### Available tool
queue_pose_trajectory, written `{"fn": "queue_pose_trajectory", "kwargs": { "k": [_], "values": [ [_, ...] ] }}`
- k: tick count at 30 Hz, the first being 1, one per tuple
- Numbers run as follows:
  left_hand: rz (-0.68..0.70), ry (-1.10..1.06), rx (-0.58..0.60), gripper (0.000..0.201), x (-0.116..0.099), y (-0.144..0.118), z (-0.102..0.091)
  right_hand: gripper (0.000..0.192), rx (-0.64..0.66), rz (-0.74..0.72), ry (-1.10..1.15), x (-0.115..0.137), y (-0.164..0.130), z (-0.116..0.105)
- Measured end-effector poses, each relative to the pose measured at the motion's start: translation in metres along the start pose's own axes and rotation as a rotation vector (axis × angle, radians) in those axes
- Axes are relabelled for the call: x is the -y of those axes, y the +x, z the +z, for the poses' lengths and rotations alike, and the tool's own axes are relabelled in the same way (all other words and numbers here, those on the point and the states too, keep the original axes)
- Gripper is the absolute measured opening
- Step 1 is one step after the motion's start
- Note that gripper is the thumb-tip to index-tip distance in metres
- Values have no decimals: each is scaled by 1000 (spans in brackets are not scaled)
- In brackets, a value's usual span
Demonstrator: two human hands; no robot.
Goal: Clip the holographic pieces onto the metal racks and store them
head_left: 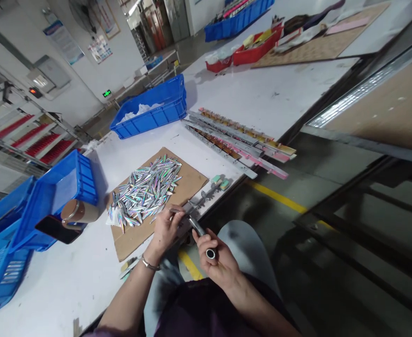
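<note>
Right hand (215, 262) was closest, grip wrapped round a dark tube-shaped tool (203, 238) at the table (262, 93) edge. Left hand (167, 228) pinched a thin shiny strip (176, 210) over a metal rail (206, 196), right beside the pile of holographic strips (146, 191) on the cardboard sheet (188, 180).

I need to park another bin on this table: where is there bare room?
Bare white table lies between the blue bin and the red trays, above the metal strips. Another patch is at the near left corner, below the cardboard sheet. It is crowded around the shiny pieces and both hands.
</note>
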State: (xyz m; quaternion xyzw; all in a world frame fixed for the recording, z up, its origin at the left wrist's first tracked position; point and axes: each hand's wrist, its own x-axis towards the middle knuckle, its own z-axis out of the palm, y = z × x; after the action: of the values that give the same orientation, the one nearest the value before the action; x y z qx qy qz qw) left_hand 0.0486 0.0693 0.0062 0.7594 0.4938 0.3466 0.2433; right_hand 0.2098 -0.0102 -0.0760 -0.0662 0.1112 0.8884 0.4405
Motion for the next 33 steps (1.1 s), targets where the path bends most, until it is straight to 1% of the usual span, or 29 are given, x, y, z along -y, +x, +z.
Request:
{"fn": "queue_pose_trajectory", "kwargs": {
  "k": [1,2,4,5,6,7,8,9,10,12,13,14,15,16,18,19,20,21,22,24,26,27,28,29,30,31,33],
  "values": [
    [21,23,13,22,-1,1,-1,23,-45,-56,-145,0,1,1],
    [42,42,29,22,-1,3,-2,27,-111,-149,-333,0,1,2],
    [85,78,53,23,-3,5,-4,33,-265,-390,-731,1,1,4],
    [107,97,63,23,-4,6,-4,34,-330,-507,-893,3,0,5],
    [125,118,71,23,-5,6,-4,35,-377,-605,-1010,5,0,6],
    [141,140,78,23,-5,7,-3,37,-398,-659,-1073,7,0,7],
    [156,161,79,23,-6,7,-2,39,-396,-663,-1073,9,0,8],
    [169,179,74,22,-6,6,-1,40,-378,-622,-1023,12,2,8],
    [180,193,66,21,-6,6,1,43,-352,-548,-955,13,3,9],
    [208,206,31,19,-5,4,4,53,-282,-339,-785,16,5,8],
    [221,207,14,17,-4,3,6,57,-266,-269,-730,17,5,7],
    [231,205,2,16,-3,3,7,58,-269,-253,-734,17,3,7],
    [238,202,-6,15,-3,2,8,56,-289,-297,-813,17,0,6],
    [243,198,-9,14,-2,2,8,51,-321,-394,-961,18,-4,7],
    [242,190,-8,14,-1,2,9,37,-379,-642,-1401,19,-12,8],
    [242,186,-7,14,-1,2,9,34,-392,-745,-1616,20,-15,9],
    [241,183,-9,15,-1,2,9,33,-387,-800,-1756,21,-17,9],
    [240,181,-11,15,-1,2,9,34,-376,-804,-1769,22,-16,10],
    [240,177,-14,15,-1,2,9,33,-356,-757,-1675,22,-14,9],
    [240,166,-18,16,0,2,10,32,-305,-597,-1366,22,-5,7],
    [233,157,-15,16,1,1,10,45,-249,-439,-1124,20,3,3],
    [227,156,-10,15,1,0,10,52,-227,-383,-1047,19,6,1],
    [220,156,-4,15,1,0,10,56,-215,-349,-998,18,6,0],
    [215,156,4,15,1,0,10,55,-215,-338,-977,18,5,0],
    [214,155,12,15,1,0,10,52,-234,-372,-1023,18,1,0],
    [216,153,20,14,1,0,10,46,-261,-457,-1159,20,-3,1],
    [225,145,28,13,1,1,11,35,-317,-718,-1649,23,-13,5]
  ]
}}
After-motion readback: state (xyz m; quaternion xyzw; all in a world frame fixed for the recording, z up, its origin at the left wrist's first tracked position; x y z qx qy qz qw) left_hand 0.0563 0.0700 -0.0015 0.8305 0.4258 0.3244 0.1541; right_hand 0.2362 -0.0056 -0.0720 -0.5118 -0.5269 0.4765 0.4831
